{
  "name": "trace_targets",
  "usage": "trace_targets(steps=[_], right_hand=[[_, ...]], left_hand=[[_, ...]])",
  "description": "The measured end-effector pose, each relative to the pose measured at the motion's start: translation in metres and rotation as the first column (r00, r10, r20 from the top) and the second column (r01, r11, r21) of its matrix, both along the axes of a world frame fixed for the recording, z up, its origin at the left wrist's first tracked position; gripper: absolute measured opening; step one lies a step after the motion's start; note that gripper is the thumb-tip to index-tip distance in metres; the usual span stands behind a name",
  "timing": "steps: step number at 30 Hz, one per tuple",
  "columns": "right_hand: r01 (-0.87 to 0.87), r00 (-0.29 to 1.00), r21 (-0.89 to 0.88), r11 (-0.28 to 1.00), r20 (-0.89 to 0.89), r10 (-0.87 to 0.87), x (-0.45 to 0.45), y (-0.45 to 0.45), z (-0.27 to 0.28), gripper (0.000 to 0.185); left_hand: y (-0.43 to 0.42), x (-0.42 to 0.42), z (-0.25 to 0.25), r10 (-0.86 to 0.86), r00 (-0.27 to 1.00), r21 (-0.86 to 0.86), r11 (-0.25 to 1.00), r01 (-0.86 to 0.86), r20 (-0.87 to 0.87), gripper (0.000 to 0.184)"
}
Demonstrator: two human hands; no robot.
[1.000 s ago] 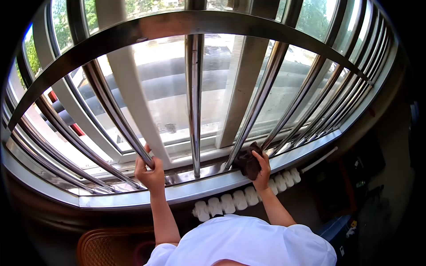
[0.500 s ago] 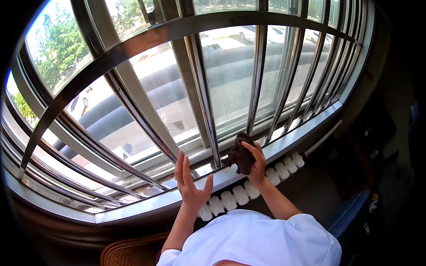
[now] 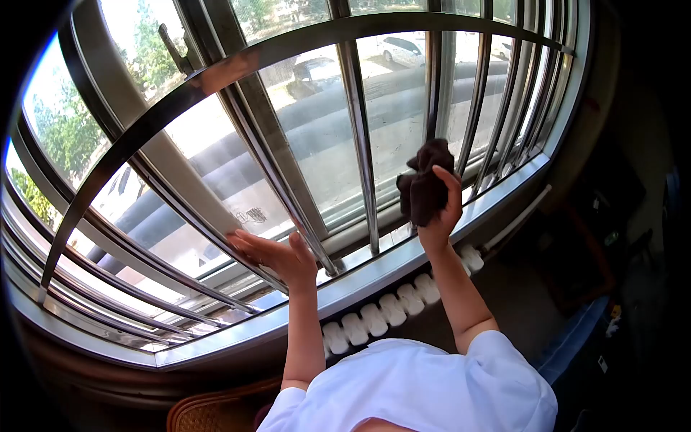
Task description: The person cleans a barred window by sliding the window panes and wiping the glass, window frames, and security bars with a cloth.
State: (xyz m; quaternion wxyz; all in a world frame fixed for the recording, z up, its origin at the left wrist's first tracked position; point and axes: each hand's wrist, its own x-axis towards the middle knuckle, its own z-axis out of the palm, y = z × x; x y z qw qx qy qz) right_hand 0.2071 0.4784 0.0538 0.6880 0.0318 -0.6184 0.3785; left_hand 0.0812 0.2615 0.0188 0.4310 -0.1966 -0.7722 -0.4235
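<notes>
A crumpled dark brown cloth is bunched in my right hand, its fingers closed round it. The cloth is up against a metal bar in front of the window glass; whether it presses on the bar I cannot tell. My left hand holds nothing, its fingers stretched to the left and the thumb raised apart. It is beside the lower end of another upright bar, above the sill. Contact with a bar is unclear.
A curved flat metal band crosses the upright bars. Below the sill runs a white radiator with a pale pipe at its right. A woven brown chair back is at lower left. Parked cars and trees show outside.
My right hand has gone up and to the right with the cloth, along the bars. The left hand has shifted left and down, its fingers turning from upward to leftward.
</notes>
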Motion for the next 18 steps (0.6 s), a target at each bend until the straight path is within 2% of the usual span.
trace_targets(steps=[1,3,5,6,7,8,9,10,11,12,13,15,17,18], right_hand=[[0.109,0.99,0.11,0.988,-0.098,-0.098,-0.014,0.005,0.027,0.043],[0.37,0.929,0.225,0.901,-0.108,-0.354,-0.04,0.005,0.068,0.053],[0.444,0.846,0.411,0.796,0.099,-0.524,-0.067,0.015,0.064,0.063],[0.316,0.869,0.41,0.856,0.237,-0.435,-0.081,0.023,0.043,0.066],[0.319,0.876,0.342,0.884,0.249,-0.412,-0.087,0.021,0.017,0.061],[0.354,0.82,0.394,0.848,0.305,-0.484,-0.077,0.019,-0.008,0.062],[0.289,0.781,0.404,0.868,0.424,-0.458,-0.065,0.013,-0.032,0.053],[0.178,0.745,0.385,0.906,0.548,-0.38,-0.047,0.002,-0.052,0.043],[0.008,0.586,0.258,0.966,0.781,-0.213,-0.027,-0.006,-0.071,0.039],[-0.065,0.571,0.139,0.988,0.817,-0.077,-0.009,-0.009,-0.092,0.04],[-0.064,0.57,0.134,0.989,0.818,-0.074,0.002,-0.005,-0.091,0.04],[-0.039,0.72,0.026,0.999,0.694,0.01,0.027,0.006,-0.077,0.039],[0.092,0.878,-0.111,0.99,0.478,-0.028,0.047,0.011,-0.016,0.04],[0.138,0.955,-0.039,0.99,0.272,-0.122,0.055,0.023,0.003,0.039]], left_hand=[[0.002,-0.003,0.001,0.062,0.998,0.002,0.998,-0.062,0.002,0.096],[0.008,-0.009,0.006,0.122,0.992,0.036,0.992,-0.121,-0.015,0.095],[0.009,-0.012,0.01,0.185,0.983,0.085,0.979,-0.185,0.008,0.093],[0.008,-0.014,0.009,0.2,0.98,0.098,0.975,-0.199,0.002,0.093],[0.008,-0.015,0.009,0.198,0.98,0.095,0.976,-0.197,-0.002,0.093],[0.008,-0.016,0.008,0.19,0.982,0.103,0.976,-0.19,0.004,0.093],[0.007,-0.017,0.008,0.183,0.983,0.115,0.976,-0.183,0.01,0.092],[0.006,-0.022,0.004,0.196,0.98,0.096,0.976,-0.197,0.011,0.094],[0.005,-0.022,0.003,0.197,0.98,0.096,0.976,-0.197,0.012,0.094],[0.004,-0.022,0.003,0.204,0.979,0.084,0.975,-0.204,0.008,0.092],[0.002,-0.021,0.002,0.21,0.978,0.067,0.976,-0.21,0.003,0.091],[0.003,-0.022,0.0,0.201,0.98,0.06,0.978,-0.2,-0.015,0.089],[-0.001,-0.024,-0.003,0.192,0.981,0.043,0.981,-0.19,-0.032,0.088],[-0.003,-0.027,-0.007,0.196,0.979,0.02,0.981,-0.195,-0.058,0.086]])
